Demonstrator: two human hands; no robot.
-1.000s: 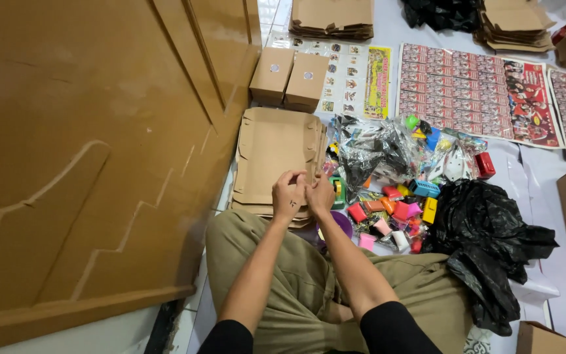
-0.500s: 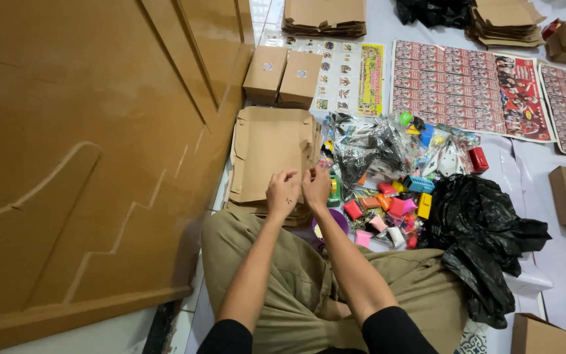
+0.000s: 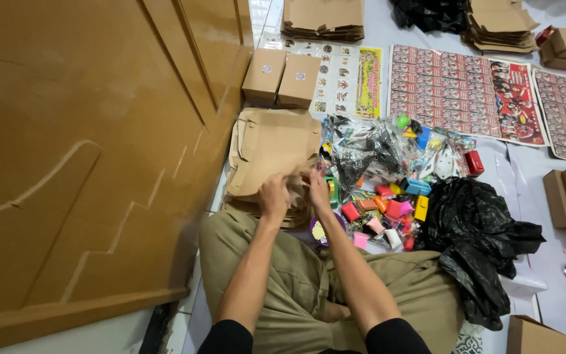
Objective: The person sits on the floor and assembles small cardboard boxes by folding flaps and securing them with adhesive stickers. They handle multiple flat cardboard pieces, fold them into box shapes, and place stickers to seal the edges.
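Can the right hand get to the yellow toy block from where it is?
Probably yes. The right hand is at the flat cardboard sheet, and the yellow block lies uncovered in the toy pile beside it. Only small toys lie between them.

Pale floor, flat cardboard stack, printed sheets, black bag

Ahead of you two small brown boxes with round white labels sit beside colourful printed sheets.
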